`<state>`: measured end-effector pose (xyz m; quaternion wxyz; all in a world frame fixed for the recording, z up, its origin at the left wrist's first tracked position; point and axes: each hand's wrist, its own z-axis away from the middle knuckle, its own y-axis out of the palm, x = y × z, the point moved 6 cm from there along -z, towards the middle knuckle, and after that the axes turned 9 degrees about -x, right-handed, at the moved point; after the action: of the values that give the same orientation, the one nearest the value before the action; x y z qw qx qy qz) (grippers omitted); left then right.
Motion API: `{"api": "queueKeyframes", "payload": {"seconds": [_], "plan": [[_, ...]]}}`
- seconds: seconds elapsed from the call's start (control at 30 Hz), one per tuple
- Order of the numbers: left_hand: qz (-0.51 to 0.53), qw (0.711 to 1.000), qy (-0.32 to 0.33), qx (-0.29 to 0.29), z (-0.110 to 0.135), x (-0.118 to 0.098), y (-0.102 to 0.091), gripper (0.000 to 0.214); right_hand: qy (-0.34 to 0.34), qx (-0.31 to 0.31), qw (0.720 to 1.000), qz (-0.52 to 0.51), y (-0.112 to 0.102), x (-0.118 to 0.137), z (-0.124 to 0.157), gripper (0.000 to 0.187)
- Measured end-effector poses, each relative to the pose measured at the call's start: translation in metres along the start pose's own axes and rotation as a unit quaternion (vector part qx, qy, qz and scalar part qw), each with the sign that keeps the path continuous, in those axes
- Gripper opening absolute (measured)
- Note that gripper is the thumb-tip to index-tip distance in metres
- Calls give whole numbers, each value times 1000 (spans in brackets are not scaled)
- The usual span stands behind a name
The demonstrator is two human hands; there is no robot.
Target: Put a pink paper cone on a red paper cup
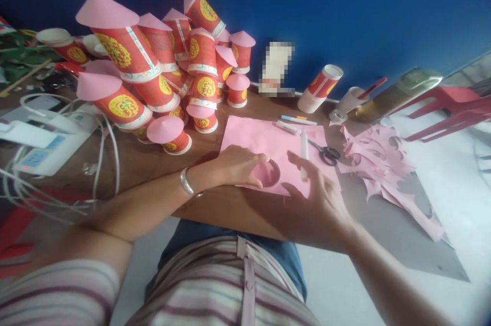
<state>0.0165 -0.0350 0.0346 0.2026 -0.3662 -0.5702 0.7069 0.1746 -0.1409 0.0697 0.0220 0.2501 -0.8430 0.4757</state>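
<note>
My left hand (241, 165), with a silver bangle at its wrist, is closed on a round ring-like piece with a dark rim (276, 172). Pink shows inside the ring, which is held over a pink paper sheet (249, 134); I cannot tell its exact kind. To the right of it, my right hand (320, 188) hovers with thumb and fingers apart. A white tube-shaped stick (304, 144) lies by its fingers, partly overlapped by them. Black-handled scissors (329, 155), a small white tube (288, 127) and a pen (299, 120) rest at the sheet's far edge.
Several red paper-cup lanterns (207, 86) with pink cone tops are stacked at the back left. White cables (102, 157) and a power strip (48, 147) lie at left. Pink paper scraps (378, 157), stacked cups (320, 88) and a gold cylinder (399, 93) stand at right.
</note>
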Motion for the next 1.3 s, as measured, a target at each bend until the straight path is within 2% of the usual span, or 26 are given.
{"api": "queueKeyframes", "payload": {"seconds": [0.1, 0.27, 0.63, 0.93, 1.1, 1.2, 1.3], "plan": [[-7, 1000, 0, -3, 1, 1, 0, 76, -3, 107, 993, -41, 31, -15, -19, 72], [-9, 1000, 10, -12, 2, 0, -1, 75, -48, 162, 982, -80, 48, -8, -23, 85], [36, 999, -14, -16, 5, 2, -4, 76, -42, 160, 980, -107, 64, -28, -25, 81], [30, 999, -10, -5, 3, 5, -3, 78, -43, 137, 983, -112, 62, -26, -25, 82], [118, 993, 11, 20, 4, 14, -10, 65, -63, 119, 986, -94, 62, -27, -24, 78], [174, 984, 12, -19, 2, 26, -22, 49, -72, 119, 988, -74, 64, -30, -21, 78], [149, 981, 5, -125, -4, 34, -39, 37, -86, 122, 987, -64, 64, -31, -19, 75]]}}
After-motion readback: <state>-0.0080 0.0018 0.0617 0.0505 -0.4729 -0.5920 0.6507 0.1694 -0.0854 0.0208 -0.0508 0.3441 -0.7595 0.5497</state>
